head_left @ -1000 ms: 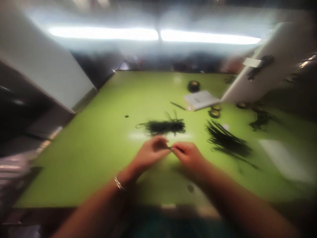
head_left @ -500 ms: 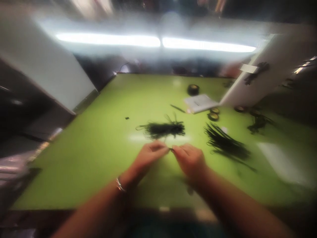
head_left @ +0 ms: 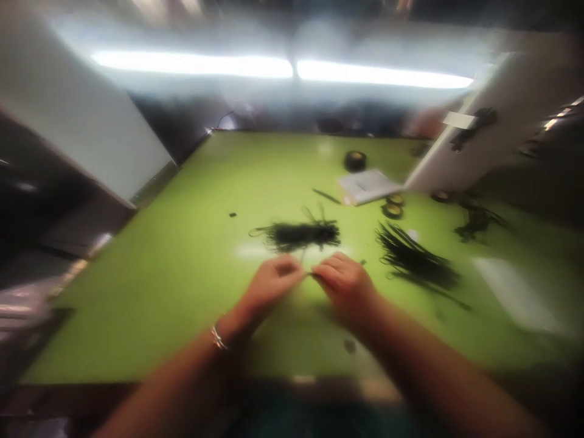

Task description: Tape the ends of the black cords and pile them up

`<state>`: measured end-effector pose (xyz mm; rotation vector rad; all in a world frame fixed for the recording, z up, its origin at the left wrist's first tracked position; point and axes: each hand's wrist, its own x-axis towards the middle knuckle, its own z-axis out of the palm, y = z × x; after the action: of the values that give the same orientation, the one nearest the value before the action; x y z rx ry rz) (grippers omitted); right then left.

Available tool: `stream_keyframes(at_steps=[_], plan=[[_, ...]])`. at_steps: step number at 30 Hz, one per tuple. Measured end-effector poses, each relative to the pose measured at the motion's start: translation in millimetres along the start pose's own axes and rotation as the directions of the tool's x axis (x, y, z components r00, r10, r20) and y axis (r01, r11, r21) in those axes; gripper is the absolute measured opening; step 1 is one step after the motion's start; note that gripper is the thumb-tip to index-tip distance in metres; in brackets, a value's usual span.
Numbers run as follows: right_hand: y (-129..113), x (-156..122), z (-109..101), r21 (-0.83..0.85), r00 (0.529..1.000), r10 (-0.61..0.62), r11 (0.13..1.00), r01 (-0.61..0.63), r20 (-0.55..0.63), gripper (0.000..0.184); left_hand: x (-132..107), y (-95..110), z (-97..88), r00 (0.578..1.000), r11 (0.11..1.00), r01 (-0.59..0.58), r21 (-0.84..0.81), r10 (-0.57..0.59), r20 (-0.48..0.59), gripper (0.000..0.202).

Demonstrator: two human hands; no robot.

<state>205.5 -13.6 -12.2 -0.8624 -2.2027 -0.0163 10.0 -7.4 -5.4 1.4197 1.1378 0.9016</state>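
Observation:
My left hand [head_left: 271, 283] and my right hand [head_left: 347, 283] meet fingertip to fingertip over the green table [head_left: 182, 274]. Both pinch a small thin dark piece [head_left: 311, 274] between them; blur keeps me from naming it. A silver bracelet [head_left: 218, 338] circles my left wrist. Just beyond the hands lies a tangled bundle of thin black strands [head_left: 301, 233]. A second, fanned-out bundle of black strands [head_left: 417, 258] lies to the right of my right hand.
Farther back are a black tape roll [head_left: 355, 160], a white booklet [head_left: 368, 185], two small dark rings [head_left: 393, 205] and a thin dark stick [head_left: 326, 196]. A tilted white board [head_left: 483, 140] stands at the right, a white panel [head_left: 77, 128] at the left. Another dark tangle [head_left: 477, 220] lies far right.
The hands stay pinched together and have shifted slightly; my right hand's fingers have curled more over the piece. The view wobbled a little. Nothing on the table has moved.

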Motion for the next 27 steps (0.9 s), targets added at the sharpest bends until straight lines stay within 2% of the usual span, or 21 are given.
stream_keyframes(at_steps=[3, 5, 7, 9, 12, 14, 16, 19, 21, 23, 26, 27], plan=[[-4, 1, 0, 0.18, 0.985, 0.112, 0.974, -0.134, 0.13, 0.022, 1, 1, 2.2, 0.973, 0.952, -0.228, 0.204, 0.233, 0.0, 0.014], [-5, 1, -1, 0.196, 0.956, 0.173, 0.955, -0.222, 0.238, 0.018, 2, -1, 4.1, 0.964, 0.931, -0.261, 0.253, 0.264, 0.023, 0.014], [-6, 1, -2, 0.181, 0.921, 0.228, 0.938, -0.294, 0.314, 0.015, 2, -3, 5.4, 0.976, 0.951, -0.216, 0.221, 0.211, 0.043, 0.015], [-7, 3, -4, 0.202, 0.902, 0.267, 0.916, -0.347, 0.339, 0.018, 1, -3, 5.8, 0.988, 0.983, -0.149, 0.109, 0.143, 0.061, 0.016], [-9, 4, -7, 0.276, 0.915, 0.31, 0.884, -0.377, 0.258, 0.017, 1, -2, 4.9, 0.993, 0.997, -0.066, -0.045, 0.07, 0.1, 0.032], [-12, 4, -7, 0.319, 0.923, 0.338, 0.868, -0.381, 0.183, 0.016, 1, -1, 4.0, 0.989, 0.997, -0.041, -0.065, 0.05, 0.139, 0.029], [-14, 4, -7, 0.338, 0.917, 0.367, 0.852, -0.399, 0.157, 0.017, 1, 0, 3.2, 0.987, 0.997, -0.071, -0.039, 0.076, 0.142, 0.017], [-16, 4, -7, 0.314, 0.895, 0.406, 0.839, -0.445, 0.186, 0.021, 2, 1, 1.1, 0.982, 0.987, -0.159, 0.022, 0.156, 0.102, 0.01], [-17, 8, -9, 0.313, 0.875, 0.424, 0.819, -0.481, 0.234, 0.024, 2, 2, -1.4, 0.977, 0.989, -0.146, -0.016, 0.147, 0.154, 0.011], [-20, 12, -17, 0.334, 0.848, 0.426, 0.786, -0.519, 0.316, 0.026, 0, 3, -2.8, 0.962, 0.993, -0.089, -0.084, 0.107, 0.253, 0.014], [-33, 9, -44, 0.353, 0.795, 0.362, 0.751, -0.558, 0.487, 0.023, -11, 9, 2.5, 0.921, 0.989, -0.078, -0.126, 0.119, 0.371, 0.014], [-40, 2, -55, 0.356, 0.779, 0.321, 0.752, -0.555, 0.538, 0.021, -19, 11, 6.8, 0.895, 0.987, -0.089, -0.137, 0.14, 0.424, 0.014]])
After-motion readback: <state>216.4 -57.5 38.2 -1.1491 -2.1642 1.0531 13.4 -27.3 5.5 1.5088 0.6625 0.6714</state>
